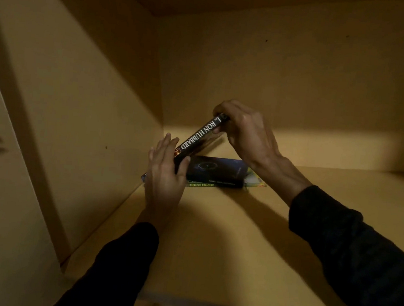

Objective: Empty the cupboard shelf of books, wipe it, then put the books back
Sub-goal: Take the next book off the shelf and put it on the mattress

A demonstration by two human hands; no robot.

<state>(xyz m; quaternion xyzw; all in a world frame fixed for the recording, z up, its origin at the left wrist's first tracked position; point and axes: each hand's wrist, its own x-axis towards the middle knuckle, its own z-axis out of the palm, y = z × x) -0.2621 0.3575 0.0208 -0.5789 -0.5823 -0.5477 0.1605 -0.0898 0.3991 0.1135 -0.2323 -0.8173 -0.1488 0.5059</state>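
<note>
Books first: on my head camera a black book (201,138) leans tilted at the shelf's (238,230) back left corner, over a dark book (219,170) lying flat on a green one (200,184). My right hand (244,134) pinches its top end; my left hand (165,174), fingers straight, presses its lower end.

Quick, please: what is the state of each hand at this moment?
Left hand: open, straight fingers against the lower end of the tilted L. Ron Hubbard book.
Right hand: closed, gripping the book's upper end.
</note>
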